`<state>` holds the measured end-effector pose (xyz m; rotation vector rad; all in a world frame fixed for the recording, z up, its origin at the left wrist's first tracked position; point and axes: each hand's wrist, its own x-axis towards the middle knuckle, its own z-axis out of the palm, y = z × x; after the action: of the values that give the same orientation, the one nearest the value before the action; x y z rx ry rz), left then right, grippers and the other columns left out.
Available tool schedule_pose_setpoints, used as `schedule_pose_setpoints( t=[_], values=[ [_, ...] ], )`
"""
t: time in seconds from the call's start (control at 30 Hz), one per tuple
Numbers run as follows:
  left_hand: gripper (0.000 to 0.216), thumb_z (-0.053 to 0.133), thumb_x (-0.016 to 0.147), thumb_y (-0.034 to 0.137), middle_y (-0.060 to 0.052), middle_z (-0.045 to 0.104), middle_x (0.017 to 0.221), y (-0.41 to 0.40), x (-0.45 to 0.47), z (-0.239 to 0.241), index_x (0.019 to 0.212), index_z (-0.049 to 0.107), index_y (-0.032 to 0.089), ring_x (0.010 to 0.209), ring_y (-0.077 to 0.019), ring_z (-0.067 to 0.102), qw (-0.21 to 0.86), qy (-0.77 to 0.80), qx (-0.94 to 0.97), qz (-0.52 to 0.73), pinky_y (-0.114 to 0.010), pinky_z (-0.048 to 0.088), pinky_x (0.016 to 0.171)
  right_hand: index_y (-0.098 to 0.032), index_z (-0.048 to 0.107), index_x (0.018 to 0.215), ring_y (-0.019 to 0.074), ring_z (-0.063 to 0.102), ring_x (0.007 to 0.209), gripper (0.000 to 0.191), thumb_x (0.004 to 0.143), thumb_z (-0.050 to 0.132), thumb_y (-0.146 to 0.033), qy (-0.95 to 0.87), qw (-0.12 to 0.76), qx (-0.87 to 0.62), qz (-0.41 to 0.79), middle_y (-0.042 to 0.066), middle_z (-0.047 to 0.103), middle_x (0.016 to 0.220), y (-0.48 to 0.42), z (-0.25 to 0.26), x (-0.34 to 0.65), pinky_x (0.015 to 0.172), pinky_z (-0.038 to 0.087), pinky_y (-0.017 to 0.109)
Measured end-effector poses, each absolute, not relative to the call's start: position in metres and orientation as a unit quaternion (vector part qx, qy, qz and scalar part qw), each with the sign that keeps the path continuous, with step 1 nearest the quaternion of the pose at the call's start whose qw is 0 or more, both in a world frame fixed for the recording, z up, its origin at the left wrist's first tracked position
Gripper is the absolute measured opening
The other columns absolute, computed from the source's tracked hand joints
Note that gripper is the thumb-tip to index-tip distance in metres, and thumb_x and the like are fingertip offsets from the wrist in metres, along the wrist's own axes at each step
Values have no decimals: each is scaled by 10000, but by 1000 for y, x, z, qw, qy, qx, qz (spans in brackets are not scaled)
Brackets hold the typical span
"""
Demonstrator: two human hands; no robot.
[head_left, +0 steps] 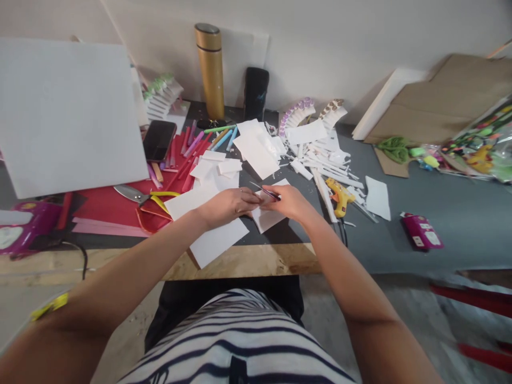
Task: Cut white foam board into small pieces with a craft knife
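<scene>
My hands meet over the middle of the dark table top (440, 213). My right hand (291, 204) is closed round a slim dark tool (267, 192), perhaps a craft knife, whose tip points up and left. My left hand (229, 206) has its fingers pinched together right against the right fingertips and the tool; what it pinches is hidden. Just under both hands lies a small white card piece (267, 220). A bigger white sheet (218, 241) lies below my left wrist, overhanging the wooden front edge (256, 262).
Scissors with yellow handles (140, 196) lie on red paper to the left, beside a phone (159, 140) and coloured pens. A yellow glue gun (340, 196) and white offcuts lie to the right. A gold flask (210, 69) stands at the back, and a big white board (68, 114) at left.
</scene>
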<state>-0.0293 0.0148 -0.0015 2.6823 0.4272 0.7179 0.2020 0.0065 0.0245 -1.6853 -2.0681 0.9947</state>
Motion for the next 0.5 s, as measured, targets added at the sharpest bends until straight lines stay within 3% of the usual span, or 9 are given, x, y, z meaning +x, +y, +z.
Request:
schedule_pose_setpoints(
  t=[0.5],
  values=[
    [247, 539, 1009, 212, -128, 751, 1189, 14, -28, -3, 1104, 760, 161, 1211, -268, 655, 169, 162, 940, 250, -423, 599, 933, -259, 695, 1326, 324, 668, 1187, 627, 720, 849, -318, -709, 159, -579, 371, 67, 713, 1301, 8, 21, 204, 1002, 512, 428]
  ],
)
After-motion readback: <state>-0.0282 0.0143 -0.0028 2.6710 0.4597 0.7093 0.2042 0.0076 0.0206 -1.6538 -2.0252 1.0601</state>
